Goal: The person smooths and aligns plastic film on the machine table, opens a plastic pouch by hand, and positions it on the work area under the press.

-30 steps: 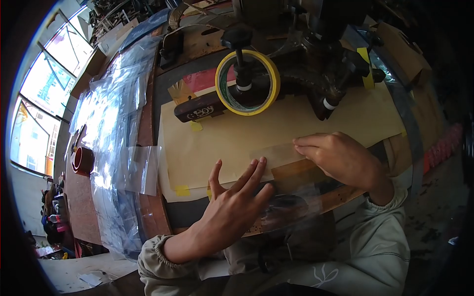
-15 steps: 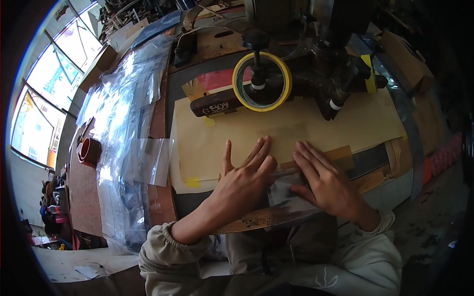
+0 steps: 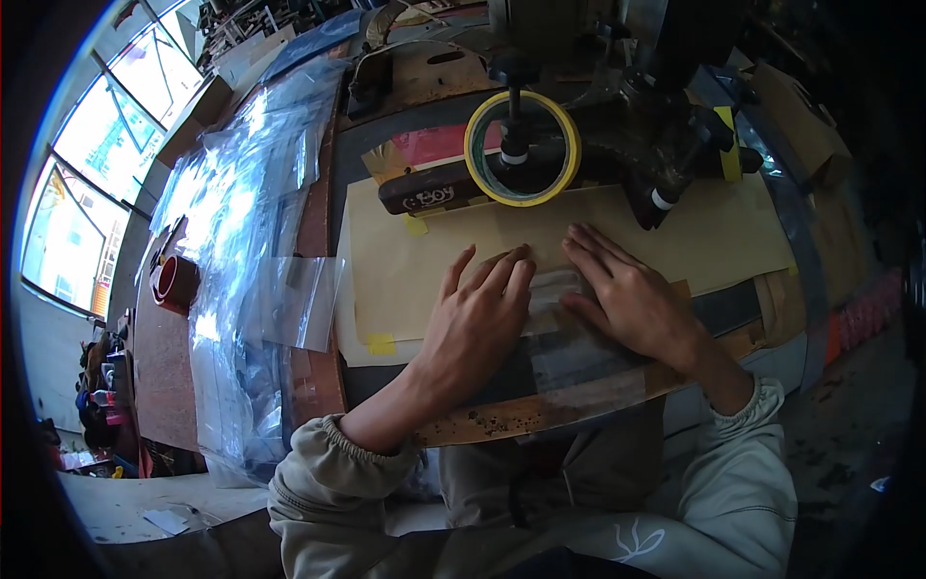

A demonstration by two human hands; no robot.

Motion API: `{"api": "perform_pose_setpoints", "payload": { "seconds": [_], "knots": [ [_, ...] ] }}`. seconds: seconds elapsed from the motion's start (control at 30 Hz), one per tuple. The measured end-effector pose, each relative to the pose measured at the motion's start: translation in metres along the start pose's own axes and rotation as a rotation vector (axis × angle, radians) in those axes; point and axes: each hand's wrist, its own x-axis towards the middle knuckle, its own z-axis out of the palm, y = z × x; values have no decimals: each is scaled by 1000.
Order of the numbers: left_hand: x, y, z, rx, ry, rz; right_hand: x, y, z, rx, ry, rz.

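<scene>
A clear plastic bag lies under both hands, reaching from the tan sheet over the table's front edge. My left hand rests at the bag's left side, fingers stretched forward and slightly bent over the sheet. On the other side, my right hand lies with its fingers extended on the sheet and its thumb over the bag. Neither hand grips anything that I can see. The bag's far end is partly hidden between the hands.
A dark metal machine arm crosses the sheet's far side, with a yellow-edged tape roll around its knob. Clear plastic bags are piled on the left, beside a brown tape roll. A cardboard box stands at right.
Both hands have moved forward on the sheet, the right one further. More of the clear bag shows below them, and its near end now reaches the table edge.
</scene>
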Motion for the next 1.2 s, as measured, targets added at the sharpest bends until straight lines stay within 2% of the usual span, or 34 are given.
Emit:
{"api": "perform_pose_setpoints", "payload": {
  "seconds": [0.43,0.63,1.2],
  "knots": [
    [6,-3,3,-42,-8,-54,9,6,5,71,47,20],
    [6,-2,-2,-86,-111,-111,11,4,6,86,79,28],
    [10,-4,3,-34,-11,-78,16,2,6,104,100,59]
  ]
}}
